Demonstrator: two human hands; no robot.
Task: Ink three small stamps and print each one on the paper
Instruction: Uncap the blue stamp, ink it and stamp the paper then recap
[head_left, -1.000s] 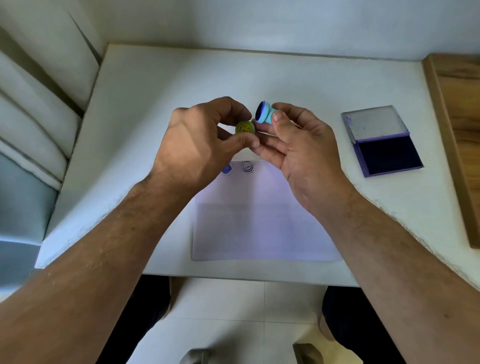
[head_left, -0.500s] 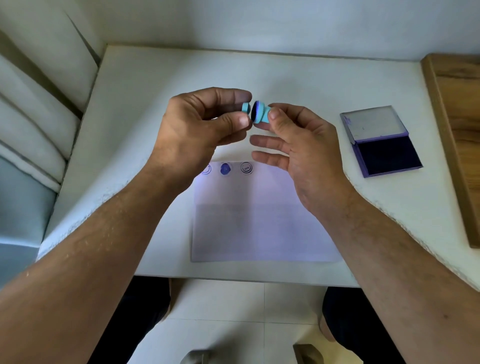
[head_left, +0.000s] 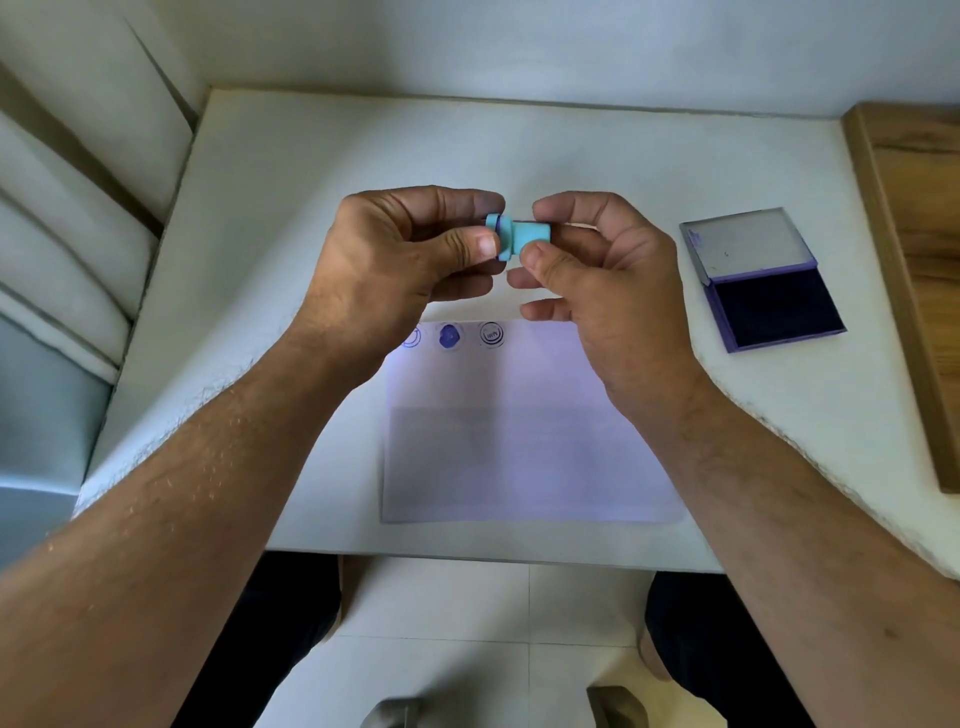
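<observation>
Both hands pinch the stamp in the air: right hand on the barrel, left hand on its cap end. Looks light, rigid plastic; hold the barrel and stay off the inky face.

I sat at a small white desk in a home corner (tiled floor, wooden furniture beside).

Both forearms are bare and pretty hairy, no sleeves, watch or rings. Dark trousers on the legs, light-coloured footwear poking out.
</observation>
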